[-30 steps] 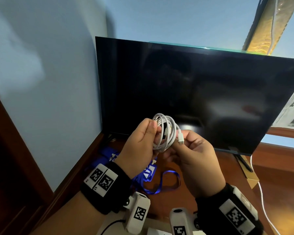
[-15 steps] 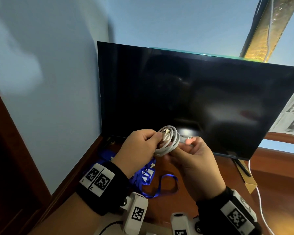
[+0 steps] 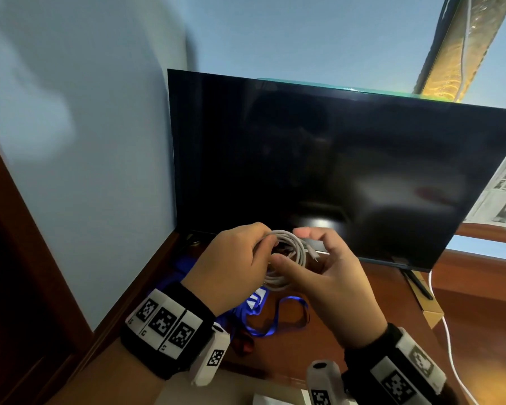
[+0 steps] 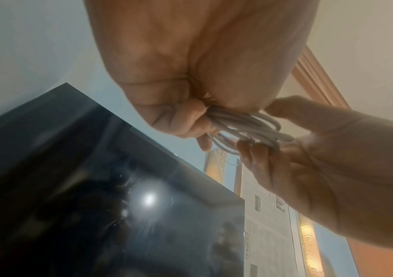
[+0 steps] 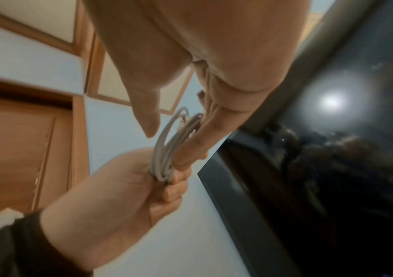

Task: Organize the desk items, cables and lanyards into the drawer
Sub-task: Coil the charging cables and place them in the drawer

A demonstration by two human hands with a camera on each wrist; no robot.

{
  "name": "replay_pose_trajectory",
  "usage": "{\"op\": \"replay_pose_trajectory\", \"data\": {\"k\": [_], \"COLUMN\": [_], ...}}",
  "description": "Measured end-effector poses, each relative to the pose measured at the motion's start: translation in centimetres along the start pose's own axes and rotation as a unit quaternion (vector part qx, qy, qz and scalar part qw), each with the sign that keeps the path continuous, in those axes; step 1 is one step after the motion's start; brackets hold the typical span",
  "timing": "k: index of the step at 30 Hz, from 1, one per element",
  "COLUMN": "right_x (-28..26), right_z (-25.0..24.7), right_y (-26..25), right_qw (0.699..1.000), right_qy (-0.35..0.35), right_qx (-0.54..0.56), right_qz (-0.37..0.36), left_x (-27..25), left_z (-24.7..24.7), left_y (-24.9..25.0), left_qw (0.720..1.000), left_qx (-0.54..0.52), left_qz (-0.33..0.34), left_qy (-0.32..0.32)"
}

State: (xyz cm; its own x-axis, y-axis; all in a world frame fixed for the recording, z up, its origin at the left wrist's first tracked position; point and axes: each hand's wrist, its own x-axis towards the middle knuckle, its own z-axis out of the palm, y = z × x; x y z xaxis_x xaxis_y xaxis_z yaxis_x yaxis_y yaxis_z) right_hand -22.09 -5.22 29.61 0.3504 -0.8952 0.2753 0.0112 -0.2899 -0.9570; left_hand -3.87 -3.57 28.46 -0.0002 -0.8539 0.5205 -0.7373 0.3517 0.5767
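Cable [image 3: 287,255]: a white one, wound into a small coil, held up in the air at about 6 o'clock in your head view, in front of the lower edge of a dark screen [image 3: 333,171]. Your left hand [image 3: 231,267] grips the coil at its 9 o'clock side, fingers curled tight round the bundled strands; the left wrist view shows the loops pinched between thumb and fingers. Your right hand [image 3: 327,282] sits at the coil's 3 o'clock side with fingers mostly straight and spread, thumb under the loops and fingertips brushing them, so its hold looks loose, more steadying than clasping. A loose plug end [image 3: 313,254] sticks out of the coil toward the right hand.

As for progress, the task looks to be at an early stage. The coil seems nearly tidy but is not yet put away, and no drawer shows in any view, so you cannot tell whether it is open. Blue lanyards [image 3: 275,314] lie in a heap on the wooden desk [image 3: 465,331] below your hands, at 6 o'clock, untouched. A second white cord [image 3: 450,355] trails along the desk at 4 o'clock.

Both wrists are raised off the desk, palms turned toward each other, with the coil between them
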Motion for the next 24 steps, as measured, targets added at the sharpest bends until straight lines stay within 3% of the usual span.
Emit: {"op": "replay_pose_trajectory", "data": {"k": [4, 11, 17, 24], "right_x": [-0.1, 0.0, 0.1, -0.2], "right_z": [-0.1, -0.5, 0.0, 1.3], "right_y": [0.2, 0.1, 1.2, 3.2], "right_qw": [0.992, 0.985, 0.979, 0.949], "right_qy": [-0.013, -0.077, -0.069, -0.085], "right_qx": [-0.107, -0.116, -0.188, -0.303], "right_qz": [-0.071, -0.099, -0.041, 0.003], "left_x": [-0.2, 0.0, -0.6, -2.4], "left_z": [-0.1, -0.9, -0.5, 0.0], "left_y": [0.5, 0.5, -0.2, -2.3], "left_qw": [1.0, 0.999, 0.998, 0.992], "left_qx": [0.022, 0.049, 0.059, 0.012], "left_qz": [0.015, 0.01, -0.008, -0.092], "left_qy": [0.016, 0.002, -0.034, -0.086]}}
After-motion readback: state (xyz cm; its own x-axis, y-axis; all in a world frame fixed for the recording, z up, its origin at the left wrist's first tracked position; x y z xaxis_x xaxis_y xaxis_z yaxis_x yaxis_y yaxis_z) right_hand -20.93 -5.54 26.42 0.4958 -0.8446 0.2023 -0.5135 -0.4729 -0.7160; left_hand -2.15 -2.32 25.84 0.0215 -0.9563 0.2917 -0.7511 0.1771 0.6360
